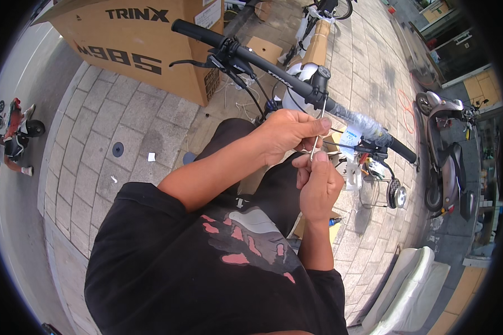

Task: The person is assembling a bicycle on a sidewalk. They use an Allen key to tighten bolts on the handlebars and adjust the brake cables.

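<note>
A thin silver hex key (318, 135) runs from the handlebar stem (319, 84) down toward me, its near end bent. My left hand (288, 133) pinches its shaft between thumb and fingers, just below the black handlebar (274, 72). Closer to me, my right hand (321, 184) is closed on the bent end. The far tip meets the stem area; whether it sits in a bolt is too small to tell. A black grip and a brake lever (193, 63) are on the bar's left side, and clear plastic wrap (363, 124) covers part of its right side.
A large cardboard box (134, 50) stands at the far left beside the bar. Behind the stem lies a wrapped bicycle frame (317, 42). A parked scooter (444, 151) is on the right, with white foam padding (408, 290) nearer me. A person rides a motorcycle (17, 131) on the road at left.
</note>
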{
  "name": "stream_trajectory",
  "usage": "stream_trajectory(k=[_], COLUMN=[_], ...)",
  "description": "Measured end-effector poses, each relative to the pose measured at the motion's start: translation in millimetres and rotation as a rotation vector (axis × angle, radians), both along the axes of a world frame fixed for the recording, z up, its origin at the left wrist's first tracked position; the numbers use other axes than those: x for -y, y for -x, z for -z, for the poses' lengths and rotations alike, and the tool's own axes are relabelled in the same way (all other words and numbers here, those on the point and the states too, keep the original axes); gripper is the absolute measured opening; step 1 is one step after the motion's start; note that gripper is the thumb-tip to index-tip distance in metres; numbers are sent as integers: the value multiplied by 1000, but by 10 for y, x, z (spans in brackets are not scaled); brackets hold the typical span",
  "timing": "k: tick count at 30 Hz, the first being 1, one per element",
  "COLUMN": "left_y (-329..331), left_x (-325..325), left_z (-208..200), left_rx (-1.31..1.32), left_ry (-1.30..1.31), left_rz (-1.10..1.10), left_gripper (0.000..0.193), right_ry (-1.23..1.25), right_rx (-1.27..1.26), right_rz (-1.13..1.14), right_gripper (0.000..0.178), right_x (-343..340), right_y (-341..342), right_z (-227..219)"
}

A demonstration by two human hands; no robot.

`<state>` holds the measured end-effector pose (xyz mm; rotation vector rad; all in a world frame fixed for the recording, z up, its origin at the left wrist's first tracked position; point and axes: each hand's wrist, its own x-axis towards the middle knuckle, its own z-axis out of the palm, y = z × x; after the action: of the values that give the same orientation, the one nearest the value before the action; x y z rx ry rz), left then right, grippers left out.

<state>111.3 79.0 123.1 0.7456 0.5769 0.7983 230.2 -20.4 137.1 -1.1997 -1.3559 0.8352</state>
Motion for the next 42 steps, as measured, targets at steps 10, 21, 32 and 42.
stream_trajectory(k=[10,21,32,42], left_y=[-43,15,1,-21], left_x=[-25,-37,12,-21], left_z=[114,12,49,86], left_rx=[43,-41,141,97], left_ry=[12,-47,87,35], left_rz=[44,15,57,44], left_gripper=[37,36,35,34], right_ry=[131,-95,459,-375], right_rx=[247,734,-630,1319], right_rz=[127,148,-242,28], right_gripper=[43,32,44,28], right_x=[96,60,-6,-10], right_y=[-170,29,27,-40], right_z=[46,-215,-35,-699])
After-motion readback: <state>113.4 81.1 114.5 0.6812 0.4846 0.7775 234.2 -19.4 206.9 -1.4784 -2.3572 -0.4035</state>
